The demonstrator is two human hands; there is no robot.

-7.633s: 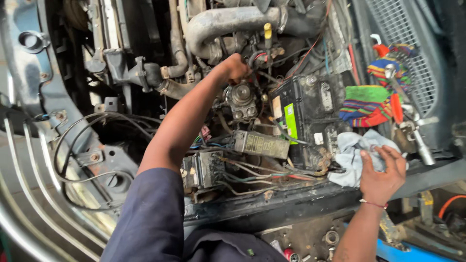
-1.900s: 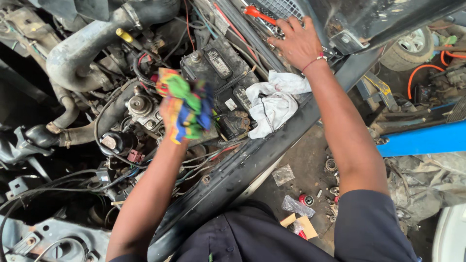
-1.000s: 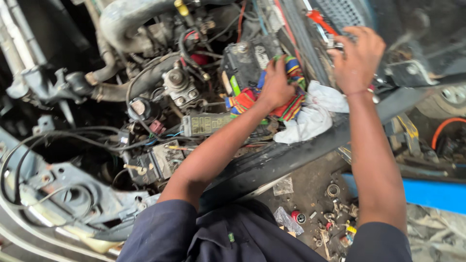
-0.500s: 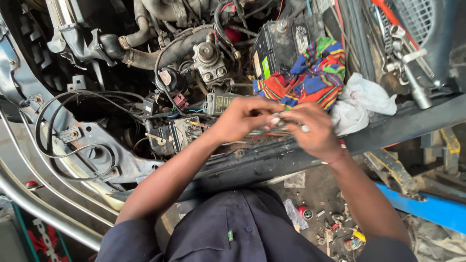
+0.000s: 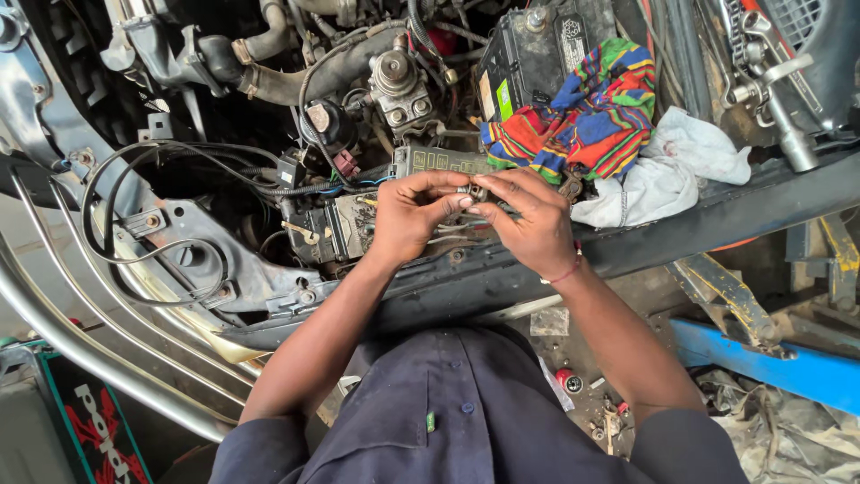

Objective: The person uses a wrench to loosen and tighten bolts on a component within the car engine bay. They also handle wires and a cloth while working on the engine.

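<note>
My left hand (image 5: 412,218) and my right hand (image 5: 530,220) meet over the front crossmember (image 5: 681,229) of an open engine bay. Together their fingertips pinch a small metal part (image 5: 472,194), mostly hidden between the fingers. A multicoloured striped cloth (image 5: 591,116) lies just beyond my right hand, draped over the black battery (image 5: 528,54). A white rag (image 5: 667,175) lies right of it on the crossmember. Below my left hand sits a grimy fuse and relay box (image 5: 336,229).
Black cables (image 5: 134,215) loop at the left over the metal bracket. A socket wrench and other tools (image 5: 775,90) rest at the upper right. A blue beam (image 5: 770,363) and littered ground lie below right. A curved chrome bar (image 5: 98,358) runs at lower left.
My left hand carried the striped cloth across and left it on the battery. My right hand came down off the tools. Both hands now close together on a small part.
</note>
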